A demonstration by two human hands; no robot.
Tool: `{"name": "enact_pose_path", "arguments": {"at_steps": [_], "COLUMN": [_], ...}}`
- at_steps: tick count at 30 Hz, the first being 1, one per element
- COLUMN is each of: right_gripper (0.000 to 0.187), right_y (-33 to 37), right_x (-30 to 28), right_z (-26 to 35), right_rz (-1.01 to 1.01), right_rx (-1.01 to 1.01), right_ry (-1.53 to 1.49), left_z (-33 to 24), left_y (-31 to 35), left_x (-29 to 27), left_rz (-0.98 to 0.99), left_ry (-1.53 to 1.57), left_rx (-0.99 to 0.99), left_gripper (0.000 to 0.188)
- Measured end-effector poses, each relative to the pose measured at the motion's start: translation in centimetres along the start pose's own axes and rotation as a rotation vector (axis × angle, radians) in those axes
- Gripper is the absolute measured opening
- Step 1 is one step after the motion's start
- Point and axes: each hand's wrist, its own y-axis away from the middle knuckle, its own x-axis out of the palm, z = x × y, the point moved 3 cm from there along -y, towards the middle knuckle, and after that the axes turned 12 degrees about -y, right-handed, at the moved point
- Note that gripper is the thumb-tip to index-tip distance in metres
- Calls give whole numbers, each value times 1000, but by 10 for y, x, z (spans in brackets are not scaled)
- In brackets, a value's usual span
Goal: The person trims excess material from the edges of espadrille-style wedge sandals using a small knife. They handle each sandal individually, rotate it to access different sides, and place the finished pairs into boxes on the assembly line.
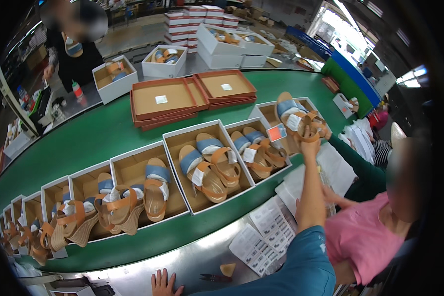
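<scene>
Right hand: the right hand [310, 144] is reaching far out over the green belt, its fingers [306, 132] closing around a sandal [301, 118] with a blue band and tan straps.
Sandal: it is being held tilted in the air, just above the open white box [274, 114] at the far right of the belt.
Left hand: the left hand [164, 284] is resting flat on the grey worktop [192, 261] at the lower edge, fingers spread and holding nothing.
Near the left hand: small dark scissors [214, 277] and a tan scrap are lying just beside it, with sheets of labels [261, 234] further right.
Belt: the green belt [108, 133] is curving from lower left to upper right, carrying a row of open boxes, each holding a pair of matching sandals.
Lids: brown box lids [165, 101] are stacked behind the row.
People: a person in a pink top [360, 237] is sitting close at the right; another person in dark clothes [76, 59] is standing across the belt.
</scene>
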Motion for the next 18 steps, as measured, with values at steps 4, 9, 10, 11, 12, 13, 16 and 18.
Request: {"name": "enact_pose_path", "arguments": {"at_steps": [4, 9, 10, 11, 12, 13, 16, 18], "right_gripper": [42, 28, 35, 42, 47, 50, 45, 49], "right_y": [-49, -27, -19, 1, 0, 27, 85, 113], "right_x": [30, 89, 95, 102, 99, 104, 127, 148], "right_z": [-42, -36, -29, 1, -9, 25, 89, 121], "right_rz": [262, 344, 278, 233, 231, 250, 775, 933], "right_rx": [-115, -144, -85, -266, -300, -481, -90, -350], "right_ry": [104, 157, 131, 184, -62, -164, -654, -286], "left_z": [2, 9, 11, 12, 23, 28, 57, 69], "left_y": [-3, -4, -6, -4, -10, -15, -38, -47], "left_x": [-2, -19, -27, -31, -31, -39, -55, -50], "left_rz": [5, -16, -49, -56, -79, -89, -57, -90], "left_ry": [-1, 62, 88, 130, 180, 133, 83, 61], "left_rx": [40, -5, -25, -58, -58, -101, -219, -204], "left_gripper": [67, 55, 46, 45, 45, 46, 49, 52]}}
